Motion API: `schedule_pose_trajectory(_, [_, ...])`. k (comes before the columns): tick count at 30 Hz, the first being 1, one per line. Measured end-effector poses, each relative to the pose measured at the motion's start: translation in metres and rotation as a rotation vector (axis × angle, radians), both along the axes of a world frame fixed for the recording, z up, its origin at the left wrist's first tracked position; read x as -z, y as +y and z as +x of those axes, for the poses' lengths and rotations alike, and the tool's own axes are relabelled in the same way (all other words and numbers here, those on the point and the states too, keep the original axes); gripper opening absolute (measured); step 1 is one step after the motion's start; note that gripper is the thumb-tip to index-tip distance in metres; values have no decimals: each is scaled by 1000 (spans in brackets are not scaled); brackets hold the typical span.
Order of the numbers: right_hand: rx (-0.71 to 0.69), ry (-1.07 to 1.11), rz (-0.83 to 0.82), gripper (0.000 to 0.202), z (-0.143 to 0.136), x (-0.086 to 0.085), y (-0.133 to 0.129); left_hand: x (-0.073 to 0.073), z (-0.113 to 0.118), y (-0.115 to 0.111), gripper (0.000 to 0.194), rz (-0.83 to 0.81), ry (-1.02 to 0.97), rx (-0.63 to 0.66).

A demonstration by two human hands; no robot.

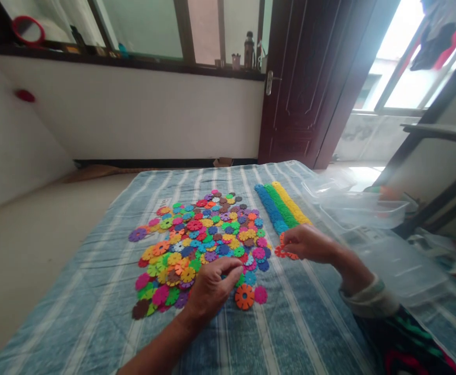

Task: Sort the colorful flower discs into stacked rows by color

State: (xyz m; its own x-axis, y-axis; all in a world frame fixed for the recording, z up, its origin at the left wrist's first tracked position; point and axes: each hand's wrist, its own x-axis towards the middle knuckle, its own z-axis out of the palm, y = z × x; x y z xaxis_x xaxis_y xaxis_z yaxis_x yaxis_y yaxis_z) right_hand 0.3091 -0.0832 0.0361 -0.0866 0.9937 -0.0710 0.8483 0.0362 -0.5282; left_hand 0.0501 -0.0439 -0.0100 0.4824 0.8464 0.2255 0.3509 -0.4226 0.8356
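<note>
A pile of multicoloured notched discs (208, 234) lies spread on the striped blue cloth (95, 291). My left hand (216, 284) is over the pile's near edge, thumb and fingers pinched together; whatever is between them is too small to make out. Just right of it are an orange disc (244, 297) and a pink disc (261, 295). Over at the right, my right hand (309, 244) has its fingers closed on orange discs (280, 252). Beyond that hand, blue (270, 208), green (282, 207) and yellow (292, 204) discs lie in long overlapping rows side by side.
Clear plastic containers (368, 211) and a transparent lid (399, 260) sit to the right of the rows. Behind the cloth-covered surface are a wall (153, 114) and a dark red door (302, 78). A shelf (442, 133) stands at the far right.
</note>
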Motion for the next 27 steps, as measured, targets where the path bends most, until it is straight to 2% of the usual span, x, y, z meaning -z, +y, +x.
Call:
schedule_pose_trajectory(5, [88, -174, -135, 17, 16, -4, -1, 2, 1, -2, 18, 99, 15, 68])
schedule_pose_trajectory(12, [149, -139, -281, 15, 18, -3, 0, 6, 0, -1, 19, 204, 53, 107])
schedule_pose_trajectory(17, [178, -186, -249, 15, 13, -5, 1, 8, -1, -1, 20, 259, 82, 111])
schedule_pose_trajectory(23, [213, -339, -123, 11, 14, -4, 2, 9, -1, -1, 19, 287, 89, 115])
schedule_pose_trajectory(27, [141, -389, -177, 11, 14, -3, 3, 8, -1, -1, 19, 324, 90, 120])
